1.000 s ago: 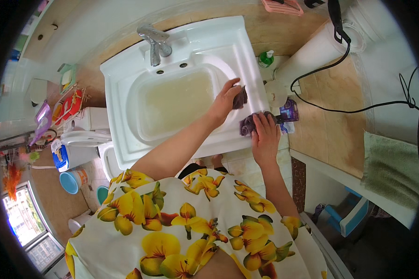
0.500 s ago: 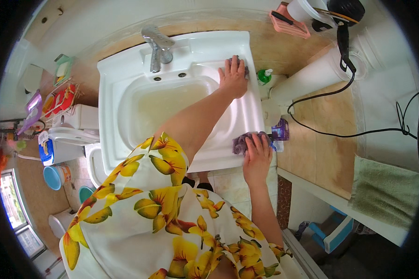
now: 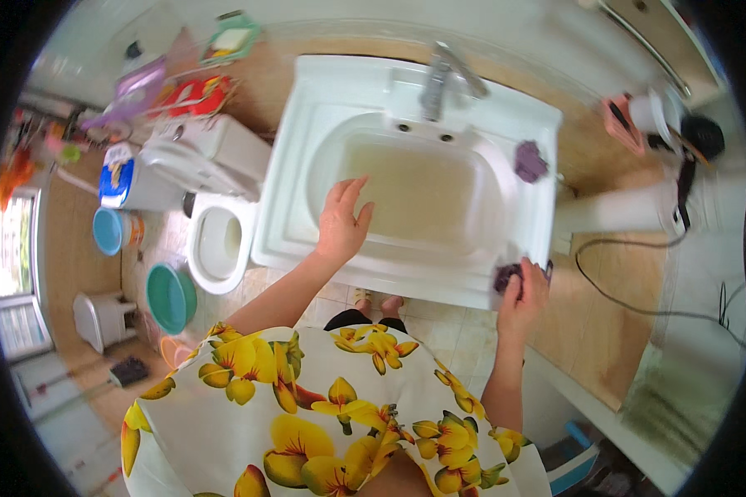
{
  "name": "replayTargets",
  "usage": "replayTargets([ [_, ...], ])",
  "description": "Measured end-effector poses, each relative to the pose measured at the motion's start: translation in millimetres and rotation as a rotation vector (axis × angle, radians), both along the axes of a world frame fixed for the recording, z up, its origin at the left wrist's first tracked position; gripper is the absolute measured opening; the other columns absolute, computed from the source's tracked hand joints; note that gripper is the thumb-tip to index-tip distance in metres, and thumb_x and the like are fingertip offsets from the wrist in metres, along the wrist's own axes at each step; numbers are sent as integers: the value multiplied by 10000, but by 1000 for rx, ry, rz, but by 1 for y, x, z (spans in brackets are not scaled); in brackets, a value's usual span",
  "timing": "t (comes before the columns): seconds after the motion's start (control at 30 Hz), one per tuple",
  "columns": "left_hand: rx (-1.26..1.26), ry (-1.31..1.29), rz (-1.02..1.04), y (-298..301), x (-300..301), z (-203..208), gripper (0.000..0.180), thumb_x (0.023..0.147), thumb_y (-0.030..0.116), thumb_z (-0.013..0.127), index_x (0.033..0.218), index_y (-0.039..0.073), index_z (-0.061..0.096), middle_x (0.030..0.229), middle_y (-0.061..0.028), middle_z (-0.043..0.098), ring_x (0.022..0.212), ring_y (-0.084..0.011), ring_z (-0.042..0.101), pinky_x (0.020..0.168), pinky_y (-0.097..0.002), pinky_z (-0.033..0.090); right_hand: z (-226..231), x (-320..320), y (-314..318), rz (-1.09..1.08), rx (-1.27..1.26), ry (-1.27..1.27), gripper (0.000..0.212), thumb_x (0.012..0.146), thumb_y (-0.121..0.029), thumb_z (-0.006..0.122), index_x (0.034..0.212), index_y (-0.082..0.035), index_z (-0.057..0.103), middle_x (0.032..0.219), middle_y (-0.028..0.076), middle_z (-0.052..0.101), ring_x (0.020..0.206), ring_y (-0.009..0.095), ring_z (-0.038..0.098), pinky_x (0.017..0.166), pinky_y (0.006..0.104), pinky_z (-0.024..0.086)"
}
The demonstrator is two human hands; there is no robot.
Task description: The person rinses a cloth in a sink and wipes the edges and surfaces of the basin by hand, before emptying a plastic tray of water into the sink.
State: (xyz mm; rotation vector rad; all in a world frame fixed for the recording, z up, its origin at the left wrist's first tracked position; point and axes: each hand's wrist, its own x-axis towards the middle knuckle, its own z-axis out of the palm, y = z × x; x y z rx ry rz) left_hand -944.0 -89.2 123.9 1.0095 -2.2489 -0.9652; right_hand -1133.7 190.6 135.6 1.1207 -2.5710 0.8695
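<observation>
A white washbasin with cloudy water in it lies in front of me. My left hand is over the basin's left side, empty, with its fingers apart. A crumpled purple cloth rests by itself on the right rim. At the front right corner, my right hand grips a second, dark purple cloth against the rim. The fingers partly cover this cloth, and motion blurs it a little. The chrome faucet stands at the back of the basin.
To the left are a toilet with its lid up, a green basin, a blue bucket and a grey stool. A white pipe and a black cable are on the right. A green towel hangs nearby.
My left hand has let go of the cloth at the right rim and moved left over the basin. My right hand still holds its cloth by the corner. The view has swung left.
</observation>
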Motion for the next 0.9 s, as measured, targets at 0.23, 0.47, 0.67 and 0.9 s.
replayTargets([
  [0.23,139,-293,114,-49,37,-48,459,813,239,635,1206,43,502,1181,-176,542,1109,-351,500,938,-420,420,-80,-46,-59,-54,-90,-677,442,937,-186,497,1309,38,413,1219,176,544,1061,209,542,926,302,410],
  [0.47,190,-416,244,-54,17,-78,233,825,127,537,1027,22,487,963,-170,601,935,-345,592,774,-430,495,-166,-100,-105,-98,-19,-838,402,907,-320,516,1067,45,568,917,115,604,834,213,548,763,335,458],
  [0.67,264,-315,363,-42,22,-71,212,826,138,550,990,38,460,807,-153,611,818,-358,606,671,-449,485,-154,-82,-115,-160,-84,-882,363,896,-305,547,950,53,566,883,108,588,752,195,502,708,330,443],
  [0.9,265,-90,487,-13,33,-54,224,848,147,545,1054,58,546,922,-171,627,867,-369,595,717,-462,479,-126,-88,-107,-15,-59,-706,288,917,-248,550,937,39,549,855,70,534,763,162,458,692,306,422],
])
